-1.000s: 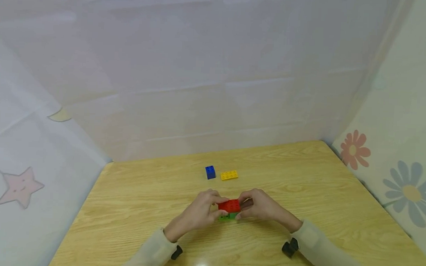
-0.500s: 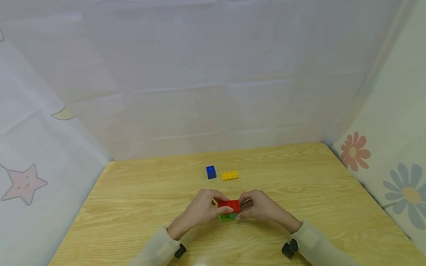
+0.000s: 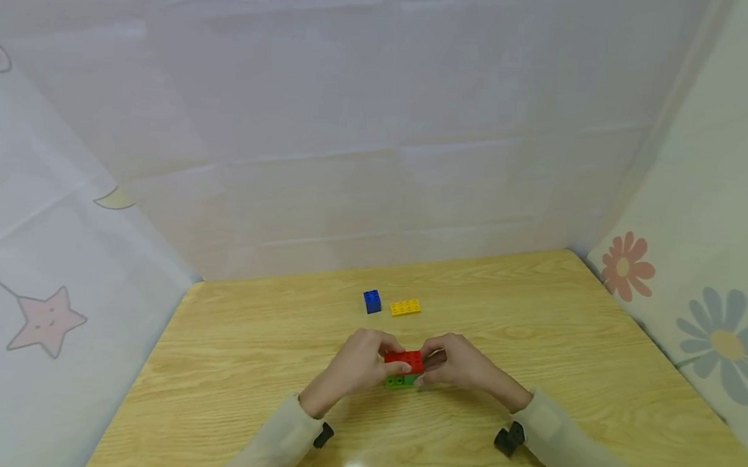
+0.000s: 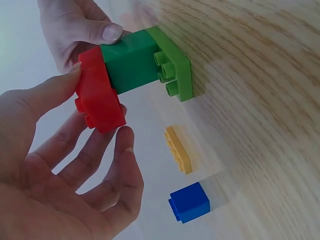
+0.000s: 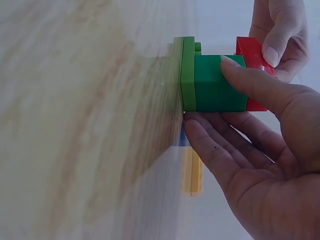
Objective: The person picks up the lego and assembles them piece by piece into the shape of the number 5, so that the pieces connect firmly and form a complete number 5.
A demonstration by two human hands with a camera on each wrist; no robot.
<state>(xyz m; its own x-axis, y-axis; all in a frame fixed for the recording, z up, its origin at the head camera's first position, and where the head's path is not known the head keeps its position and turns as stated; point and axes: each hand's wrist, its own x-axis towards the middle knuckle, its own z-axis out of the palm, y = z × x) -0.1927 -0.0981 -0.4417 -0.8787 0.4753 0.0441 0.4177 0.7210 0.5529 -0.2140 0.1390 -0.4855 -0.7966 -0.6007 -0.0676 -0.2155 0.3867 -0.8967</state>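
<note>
The fingers of the left hand pinched the red brick, with the thumb on one side and the other fingertips on the far side. The right hand had the dark green block between thumb and fingers, maybe so it would not slip or tip. The red brick sat on top and stuck out to the left past the dark green block. I could not tell if it was pushed all the way on. Under them lay the flat light green brick, with some round bumps showing on its left part. These three were in front of the middle of the tabletop, well in from its left and right edges, perhaps because both hands could reach there easily.

Nearer the back edge, the blue block and the flat yellow brick sat side by side, not touching, likely out of the way of the hands.

All the bricks looked like smooth, hard, shiny plastic. The blue one was short and chunky. The tabletop had wavy wood lines and a round back right corner.
</note>
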